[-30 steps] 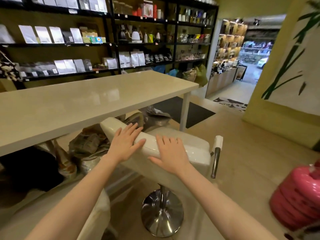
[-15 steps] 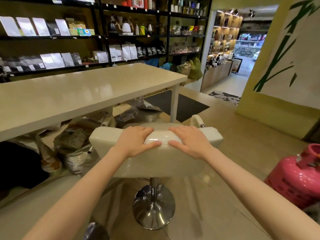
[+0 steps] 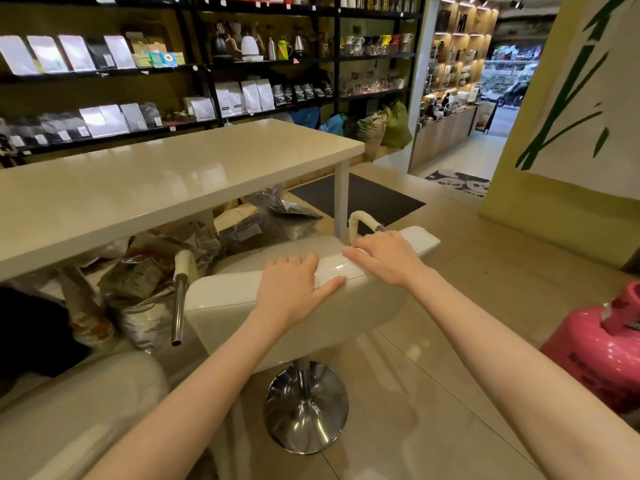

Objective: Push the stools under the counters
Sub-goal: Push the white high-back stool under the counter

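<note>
A white padded bar stool [image 3: 242, 317] with chrome armrests and a round chrome base [image 3: 306, 407] stands in front of the cream counter [image 3: 145, 181]. Its backrest faces me and its seat points toward the counter's right end, near the white counter leg [image 3: 341, 199]. My left hand [image 3: 291, 289] lies over the top of the backrest, fingers curled on the far side. My right hand [image 3: 388, 258] rests on the backrest's right part, fingers spread. A second white stool [image 3: 79, 410] shows at the lower left, partly hidden by my left arm.
Foil bags and sacks [image 3: 149, 271] lie on the floor under the counter. A pink gas cylinder [image 3: 602, 348] stands at the right. Behind the counter run dark shelves [image 3: 207, 67] with packets and kettles. A black mat [image 3: 377, 199] lies beyond the counter leg.
The stool has turned so its backrest faces me squarely, and it has moved closer to the counter's right end. Both hands stayed on the backrest.
</note>
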